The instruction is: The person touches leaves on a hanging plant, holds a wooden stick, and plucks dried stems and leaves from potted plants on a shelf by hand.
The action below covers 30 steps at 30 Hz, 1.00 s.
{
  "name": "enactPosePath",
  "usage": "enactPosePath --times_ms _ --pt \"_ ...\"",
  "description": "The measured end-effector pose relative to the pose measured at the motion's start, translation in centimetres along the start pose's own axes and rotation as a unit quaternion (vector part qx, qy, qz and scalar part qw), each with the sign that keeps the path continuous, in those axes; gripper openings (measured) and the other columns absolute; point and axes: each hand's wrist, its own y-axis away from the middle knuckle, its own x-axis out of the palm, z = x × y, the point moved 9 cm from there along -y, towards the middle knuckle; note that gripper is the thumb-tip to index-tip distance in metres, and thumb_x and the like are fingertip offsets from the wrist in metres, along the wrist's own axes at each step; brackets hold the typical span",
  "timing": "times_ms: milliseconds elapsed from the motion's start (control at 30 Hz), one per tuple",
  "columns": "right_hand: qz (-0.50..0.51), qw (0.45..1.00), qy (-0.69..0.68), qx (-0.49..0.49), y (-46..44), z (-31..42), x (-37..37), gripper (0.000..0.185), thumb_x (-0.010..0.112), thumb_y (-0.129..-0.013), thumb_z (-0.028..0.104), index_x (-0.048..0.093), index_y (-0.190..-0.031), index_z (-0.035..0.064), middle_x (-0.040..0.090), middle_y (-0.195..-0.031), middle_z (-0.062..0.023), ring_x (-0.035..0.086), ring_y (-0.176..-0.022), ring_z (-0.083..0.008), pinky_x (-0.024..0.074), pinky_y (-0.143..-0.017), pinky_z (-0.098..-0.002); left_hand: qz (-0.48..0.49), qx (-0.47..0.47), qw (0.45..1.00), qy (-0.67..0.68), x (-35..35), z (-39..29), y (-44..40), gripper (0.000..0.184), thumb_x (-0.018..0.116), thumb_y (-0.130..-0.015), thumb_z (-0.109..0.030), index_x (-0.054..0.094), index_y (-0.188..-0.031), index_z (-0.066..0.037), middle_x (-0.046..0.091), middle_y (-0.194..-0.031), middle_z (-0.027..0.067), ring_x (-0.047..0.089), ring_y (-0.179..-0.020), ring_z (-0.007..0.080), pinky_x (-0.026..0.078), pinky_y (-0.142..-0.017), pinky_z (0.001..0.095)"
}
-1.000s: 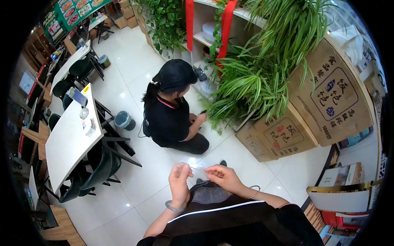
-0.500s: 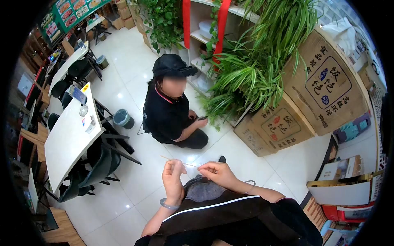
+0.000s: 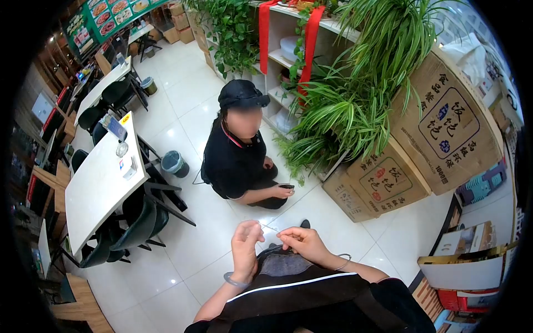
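Observation:
My left hand (image 3: pixel 244 243) is raised in front of my apron with its fingers curled and thumb bent in. Close beside it, my right hand (image 3: pixel 304 243) pinches thumb against fingertips. A very thin, pale strand (image 3: pixel 270 228) spans the small gap between the two hands; its exact kind is too fine to make out. Both hands appear closed on it. Below them is the dark apron (image 3: pixel 288 294) with a white edge and a grey patch. A bracelet (image 3: pixel 236 280) circles my left wrist.
A person in a black cap (image 3: pixel 239 144) squats ahead, holding a small dark object. Cardboard boxes (image 3: pixel 383 183) and a leafy plant (image 3: pixel 344 116) stand to the right, by a shelf. White tables (image 3: pixel 102 188), chairs and a bin (image 3: pixel 175 164) line the left.
The view has shifted slightly, so the surroundings sit further right. The brownish strand end that stuck out left of my left hand no longer shows. Both hands stay close together.

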Motion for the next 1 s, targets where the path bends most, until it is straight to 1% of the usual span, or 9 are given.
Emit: enactPosePath --times_ms 300,400,533,633,833,933,1000 --pt "0.031 0.999 -0.020 0.027 0.1 -0.9 -0.8 0.021 0.056 -0.090 0.018 0.062 -0.105 0.0042 0.061 -0.074 0.0005 0.049 -0.060 -0.0036 0.0392 -0.054 -0.0163 0.006 -0.015 1.000 -0.002 1.0 1.0 -0.2 0.015 0.061 -0.086 -0.012 0.057 -0.096 -0.001 0.055 -0.082 0.0018 0.050 -0.071 0.0087 0.041 -0.065 0.0206" --pt "0.030 0.998 -0.026 0.038 0.2 -1.2 -1.1 0.021 0.056 -0.090 0.018 0.062 -0.105 0.0042 0.062 -0.074 0.0003 0.050 -0.060 -0.0037 0.0394 -0.054 -0.0164 0.008 -0.018 0.999 -0.032 1.5 1.2 -0.2 0.016 0.055 -0.089 -0.011 0.054 -0.099 0.001 0.054 -0.077 0.0034 0.050 -0.068 0.0095 0.042 -0.064 0.0205" --pt "0.029 0.998 -0.034 0.043 0.3 -0.9 -1.5 0.022 0.056 -0.090 0.018 0.062 -0.105 0.0042 0.062 -0.075 -0.0001 0.050 -0.061 -0.0038 0.0398 -0.054 -0.0167 0.020 -0.027 0.999 -0.041 2.6 1.1 -0.3 0.017 0.055 -0.089 -0.011 0.057 -0.100 0.002 0.054 -0.077 0.0028 0.050 -0.068 0.0091 0.041 -0.063 0.0203" --pt "0.023 0.998 -0.034 0.041 0.2 -1.1 -2.1 0.021 0.056 -0.090 0.019 0.062 -0.105 0.0043 0.063 -0.076 -0.0005 0.051 -0.061 -0.0038 0.0402 -0.055 -0.0169 0.027 -0.042 0.998 -0.033 2.9 1.7 -0.5 0.019 0.061 -0.087 -0.013 0.062 -0.100 0.001 0.057 -0.084 0.0013 0.049 -0.071 0.0070 0.040 -0.066 0.0194" --pt "0.021 0.998 -0.039 0.035 -0.1 -0.8 -3.3 0.023 0.056 -0.090 0.019 0.062 -0.107 0.0046 0.064 -0.076 -0.0007 0.051 -0.060 -0.0037 0.0413 -0.054 -0.0169 0.065 -0.055 0.995 -0.058 4.4 2.2 -1.4 0.020 0.060 -0.087 -0.013 0.062 -0.102 0.000 0.058 -0.081 0.0003 0.049 -0.071 0.0059 0.040 -0.068 0.0188" --pt "0.024 0.998 -0.037 0.037 -0.5 -0.9 -4.0 0.024 0.056 -0.090 0.020 0.062 -0.107 0.0048 0.064 -0.077 -0.0005 0.051 -0.060 -0.0037 0.0420 -0.054 -0.0170 0.083 -0.070 0.991 -0.075 5.5 2.2 -1.7 0.021 0.059 -0.087 -0.014 0.063 -0.103 0.000 0.058 -0.083 0.0007 0.049 -0.071 0.0059 0.040 -0.068 0.0184" --pt "0.028 0.998 -0.038 0.040 -0.9 -1.4 -4.4 0.024 0.056 -0.090 0.020 0.062 -0.108 0.0048 0.064 -0.078 -0.0007 0.052 -0.061 -0.0038 0.0423 -0.055 -0.0173 0.118 -0.081 0.985 -0.093 6.5 2.5 -1.8 0.021 0.059 -0.088 -0.014 0.063 -0.103 0.000 0.059 -0.083 0.0009 0.049 -0.071 0.0059 0.040 -0.069 0.0182"
